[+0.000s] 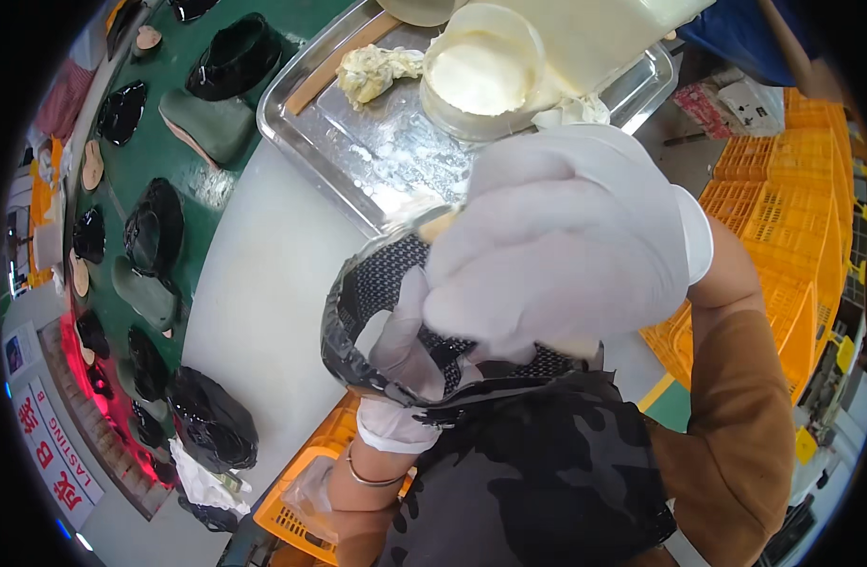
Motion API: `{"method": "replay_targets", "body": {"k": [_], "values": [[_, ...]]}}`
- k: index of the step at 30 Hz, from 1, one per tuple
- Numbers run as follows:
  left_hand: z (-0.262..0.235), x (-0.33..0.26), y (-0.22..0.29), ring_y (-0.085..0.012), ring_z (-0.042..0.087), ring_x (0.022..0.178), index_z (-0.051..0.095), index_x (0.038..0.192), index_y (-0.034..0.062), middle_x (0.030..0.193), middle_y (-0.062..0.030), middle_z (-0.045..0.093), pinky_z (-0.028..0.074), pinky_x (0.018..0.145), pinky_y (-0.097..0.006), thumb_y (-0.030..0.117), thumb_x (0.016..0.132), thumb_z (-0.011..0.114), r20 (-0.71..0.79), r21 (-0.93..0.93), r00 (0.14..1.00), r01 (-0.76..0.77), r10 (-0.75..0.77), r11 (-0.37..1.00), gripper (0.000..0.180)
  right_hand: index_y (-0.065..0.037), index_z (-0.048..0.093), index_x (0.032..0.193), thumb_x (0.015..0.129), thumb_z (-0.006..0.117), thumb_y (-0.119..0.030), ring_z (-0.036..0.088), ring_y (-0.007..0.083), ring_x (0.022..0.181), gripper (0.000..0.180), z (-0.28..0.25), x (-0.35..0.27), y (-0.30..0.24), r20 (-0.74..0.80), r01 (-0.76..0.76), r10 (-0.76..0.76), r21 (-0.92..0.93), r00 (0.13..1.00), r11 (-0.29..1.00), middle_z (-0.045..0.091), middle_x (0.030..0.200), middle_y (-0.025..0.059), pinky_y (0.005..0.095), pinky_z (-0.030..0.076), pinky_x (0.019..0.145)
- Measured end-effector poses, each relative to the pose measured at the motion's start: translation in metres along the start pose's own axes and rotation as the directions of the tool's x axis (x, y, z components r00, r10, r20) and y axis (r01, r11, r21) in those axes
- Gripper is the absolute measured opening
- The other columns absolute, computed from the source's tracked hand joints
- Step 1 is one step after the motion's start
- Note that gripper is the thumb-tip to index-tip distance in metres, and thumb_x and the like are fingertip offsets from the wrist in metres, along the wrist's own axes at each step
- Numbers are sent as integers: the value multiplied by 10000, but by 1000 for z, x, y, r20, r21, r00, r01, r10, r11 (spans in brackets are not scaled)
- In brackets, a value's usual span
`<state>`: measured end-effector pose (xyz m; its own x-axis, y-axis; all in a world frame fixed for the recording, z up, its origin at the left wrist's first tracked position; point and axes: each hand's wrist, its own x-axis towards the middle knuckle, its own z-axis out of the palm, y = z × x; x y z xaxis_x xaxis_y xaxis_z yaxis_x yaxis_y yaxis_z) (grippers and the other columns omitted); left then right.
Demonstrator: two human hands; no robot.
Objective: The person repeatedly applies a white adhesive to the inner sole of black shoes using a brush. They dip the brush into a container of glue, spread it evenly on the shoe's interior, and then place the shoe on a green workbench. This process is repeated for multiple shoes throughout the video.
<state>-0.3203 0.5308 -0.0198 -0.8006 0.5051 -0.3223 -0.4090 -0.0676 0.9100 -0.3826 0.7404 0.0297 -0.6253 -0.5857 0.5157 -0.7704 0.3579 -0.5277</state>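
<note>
My left hand, in a thin white glove, grips a black shoe upper by its near side, the thumb and fingers reaching over the edge. Its dark perforated lining faces up and its rim is shiny. Right above it, my right hand, also in a white glove, is closed with curled fingers. A tan, wood-like piece shows past its knuckles, and most of it is hidden, so its kind cannot be told. The right hand covers much of the upper's opening.
A metal tray ahead holds a tub of whitish paste, a crusted lump and a wooden stick. On the left, a green conveyor carries black uppers, green shoe forms and tan insoles. Orange crates stand at right.
</note>
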Motion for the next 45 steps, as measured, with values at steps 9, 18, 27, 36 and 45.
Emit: {"method": "replay_targets", "body": {"k": [9,18,27,36,45], "values": [[-3,1,8,-397,626,858,586,1050,9,1101,-154,575,525,745,-505,471,928,437,165,-835,899,347,-406,428,500,-146,661,831,538,739,-211,556,192,658,310,-12,-19,-10,-29,-81,81,11,996,997,637,834,-30,286,459,603],[-4,-8,14,-444,614,815,593,1017,24,1007,-83,572,488,760,-559,492,909,470,-142,-703,871,246,-471,667,496,-131,655,881,608,694,-114,579,257,737,277,-18,-17,-20,121,-306,312,-66,942,950,649,843,25,350,460,673],[-2,-10,14,-387,619,845,513,1099,-6,1114,-123,513,497,698,-459,540,919,399,-140,-804,921,108,-362,585,586,-93,650,830,746,628,-188,580,279,684,128,-3,-22,-13,-41,-240,241,11,970,971,640,781,61,349,453,618],[18,-7,25,-230,601,563,429,1162,-83,1010,-278,595,421,448,-212,580,910,359,-390,-352,866,172,-312,920,713,-54,634,873,819,584,-178,587,281,648,144,-1,-30,-10,-162,-203,236,196,958,959,632,769,92,334,458,588],[18,-8,12,-317,650,809,418,1185,-92,1122,-219,537,463,474,-231,537,930,320,-540,-152,832,54,-129,987,687,-15,618,890,863,548,-131,612,242,703,138,-3,-33,-17,-134,-331,384,304,913,893,634,787,120,319,488,667]]}}
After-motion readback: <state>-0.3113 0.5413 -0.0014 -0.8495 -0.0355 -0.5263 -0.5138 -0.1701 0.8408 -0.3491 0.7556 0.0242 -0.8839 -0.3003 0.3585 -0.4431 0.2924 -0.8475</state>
